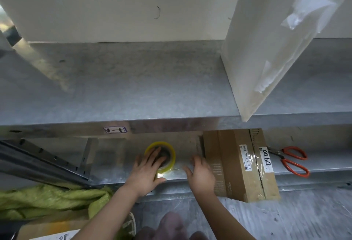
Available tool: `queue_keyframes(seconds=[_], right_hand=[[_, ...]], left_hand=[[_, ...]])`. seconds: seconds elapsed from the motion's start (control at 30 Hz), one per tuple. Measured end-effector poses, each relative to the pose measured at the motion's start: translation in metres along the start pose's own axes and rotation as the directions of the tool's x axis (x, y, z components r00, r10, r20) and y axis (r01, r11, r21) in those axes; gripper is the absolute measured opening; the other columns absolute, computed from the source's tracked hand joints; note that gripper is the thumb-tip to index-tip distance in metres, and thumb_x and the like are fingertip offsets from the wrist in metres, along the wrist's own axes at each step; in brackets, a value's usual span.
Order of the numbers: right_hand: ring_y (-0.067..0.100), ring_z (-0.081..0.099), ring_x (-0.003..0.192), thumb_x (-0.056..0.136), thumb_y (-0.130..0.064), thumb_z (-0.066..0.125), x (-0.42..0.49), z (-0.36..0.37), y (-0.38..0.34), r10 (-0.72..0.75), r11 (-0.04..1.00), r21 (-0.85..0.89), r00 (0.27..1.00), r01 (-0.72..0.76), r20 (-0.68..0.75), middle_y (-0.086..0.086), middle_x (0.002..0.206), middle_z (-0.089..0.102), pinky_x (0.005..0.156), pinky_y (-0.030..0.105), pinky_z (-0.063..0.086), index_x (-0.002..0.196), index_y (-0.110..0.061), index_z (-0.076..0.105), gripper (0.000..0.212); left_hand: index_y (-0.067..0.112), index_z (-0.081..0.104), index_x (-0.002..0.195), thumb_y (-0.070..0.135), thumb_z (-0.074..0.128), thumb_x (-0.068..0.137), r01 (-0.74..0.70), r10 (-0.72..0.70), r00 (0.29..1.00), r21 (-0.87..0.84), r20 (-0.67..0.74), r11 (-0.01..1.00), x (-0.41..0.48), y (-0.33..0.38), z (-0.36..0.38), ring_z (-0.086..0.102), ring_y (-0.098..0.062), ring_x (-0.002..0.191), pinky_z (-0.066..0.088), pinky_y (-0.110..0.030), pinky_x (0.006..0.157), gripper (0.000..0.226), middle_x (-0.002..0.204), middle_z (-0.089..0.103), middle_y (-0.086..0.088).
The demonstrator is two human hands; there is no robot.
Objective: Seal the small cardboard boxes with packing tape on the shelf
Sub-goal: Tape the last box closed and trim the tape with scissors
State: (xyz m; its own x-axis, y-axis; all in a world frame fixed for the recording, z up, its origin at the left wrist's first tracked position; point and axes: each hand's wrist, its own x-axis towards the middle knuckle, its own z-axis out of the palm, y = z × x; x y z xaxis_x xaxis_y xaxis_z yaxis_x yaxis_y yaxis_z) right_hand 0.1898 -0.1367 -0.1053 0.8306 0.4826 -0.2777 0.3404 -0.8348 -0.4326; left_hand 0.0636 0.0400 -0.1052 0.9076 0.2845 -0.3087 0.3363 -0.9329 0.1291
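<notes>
The cardboard box [240,165] on the lower shelf [114,157] bears a label reading "516 K20-00 030" and handwritten "0960", and its near end overhangs the shelf edge. The left hand [146,173] grips the tape roll [171,155]. The right hand [202,175] sits against the box's left side, its fingers too blurred to judge. Scissors [293,160] lie just right.

Red-handled scissors [280,154], rumpled green cloth [47,199]

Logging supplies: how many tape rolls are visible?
1: the tape roll on the lower shelf, under the left hand. Others may be hidden behind the upper shelf edge.
</notes>
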Motion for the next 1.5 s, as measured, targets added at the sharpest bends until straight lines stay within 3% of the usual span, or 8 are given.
queue_keyframes(seconds=[0.23,0.37,0.6,0.73,0.97,1.13,1.27,1.5], right_hand=[[0.021,0.044,0.130,0.095,-0.033,0.053,-0.052,-0.041,0.004,-0.374,0.927,-0.037,0.906,0.374,-0.199,-0.002,0.135,0.054,0.106,0.037,0.043,0.132,-0.022,0.056,0.039],[0.024,0.043,0.136,0.091,-0.023,0.060,-0.096,-0.063,0.036,-0.509,0.855,-0.061,0.812,0.514,-0.285,0.002,0.138,0.055,0.110,0.040,0.040,0.135,-0.018,0.057,0.044],[0.023,0.046,0.135,0.093,-0.022,0.046,-0.127,-0.118,0.127,-0.684,0.728,-0.258,0.699,0.635,-0.210,0.000,0.135,0.058,0.110,0.037,0.041,0.132,-0.016,0.060,0.042],[0.025,0.043,0.136,0.087,-0.011,0.067,-0.122,-0.138,0.191,-0.614,0.789,-0.180,0.761,0.587,-0.210,0.003,0.139,0.055,0.107,0.044,0.043,0.137,-0.016,0.056,0.051],[0.020,0.019,0.148,0.100,-0.020,0.046,-0.102,-0.155,0.244,-0.515,0.856,-0.099,0.853,0.507,-0.090,0.000,0.154,0.035,0.121,0.038,0.022,0.149,-0.020,0.039,0.049],[0.016,0.013,0.149,0.101,-0.024,0.043,-0.093,-0.151,0.248,-0.497,0.868,-0.039,0.866,0.495,-0.058,-0.004,0.158,0.028,0.122,0.032,0.014,0.151,-0.027,0.033,0.051],[0.014,0.013,0.148,0.101,-0.028,0.041,-0.091,-0.142,0.250,-0.440,0.898,0.006,0.897,0.440,-0.043,-0.006,0.158,0.026,0.121,0.026,0.012,0.153,-0.029,0.026,0.053],[0.008,0.047,0.129,0.097,-0.025,0.051,-0.091,-0.138,0.242,-0.317,0.915,0.257,0.948,0.310,-0.017,-0.010,0.141,0.052,0.102,0.020,0.039,0.150,-0.036,0.030,0.058]], left_hand=[[0.022,0.039,0.147,0.063,0.030,0.092,-0.147,0.148,0.950,0.022,-0.275,0.989,-0.029,0.046,-0.026,0.020,-0.022,0.146,0.008,-0.043,0.116,0.069,0.156,0.032,0.001],[0.026,0.011,0.155,0.062,0.024,0.096,-0.213,0.167,0.946,-0.144,-0.277,0.966,-0.046,0.112,-0.017,-0.011,-0.007,0.147,-0.009,-0.030,0.119,0.070,0.160,0.001,0.014],[0.033,0.005,0.152,0.058,0.027,0.099,-0.159,0.052,0.938,-0.293,-0.343,0.943,-0.079,0.228,-0.002,-0.010,-0.001,0.147,-0.007,-0.028,0.119,0.062,0.159,0.000,0.022],[0.031,0.011,0.154,0.053,0.034,0.100,-0.101,-0.010,0.932,-0.286,-0.362,0.953,-0.086,0.283,0.001,-0.002,-0.006,0.148,-0.004,-0.031,0.119,0.063,0.160,0.007,0.019],[0.016,0.041,0.146,0.040,0.034,0.098,0.030,-0.075,0.854,-0.096,-0.515,0.995,-0.089,0.322,-0.009,0.020,-0.023,0.146,0.012,-0.043,0.118,0.054,0.156,0.030,0.002],[0.017,0.048,0.142,0.044,0.033,0.098,0.045,-0.032,0.915,0.024,-0.403,0.999,-0.080,0.328,-0.007,0.030,-0.021,0.142,0.021,-0.043,0.113,0.054,0.147,0.046,0.003],[0.018,0.054,0.137,0.051,0.014,0.099,0.201,-0.212,0.926,-0.069,-0.313,0.977,-0.075,0.319,-0.012,0.043,-0.022,0.135,0.020,-0.040,0.109,0.065,0.139,0.055,0.006],[0.030,0.034,0.149,0.036,0.044,0.101,0.220,-0.398,0.873,-0.500,-0.282,0.838,-0.065,0.317,0.004,0.024,-0.008,0.139,0.013,-0.031,0.108,0.049,0.149,0.037,0.016]])
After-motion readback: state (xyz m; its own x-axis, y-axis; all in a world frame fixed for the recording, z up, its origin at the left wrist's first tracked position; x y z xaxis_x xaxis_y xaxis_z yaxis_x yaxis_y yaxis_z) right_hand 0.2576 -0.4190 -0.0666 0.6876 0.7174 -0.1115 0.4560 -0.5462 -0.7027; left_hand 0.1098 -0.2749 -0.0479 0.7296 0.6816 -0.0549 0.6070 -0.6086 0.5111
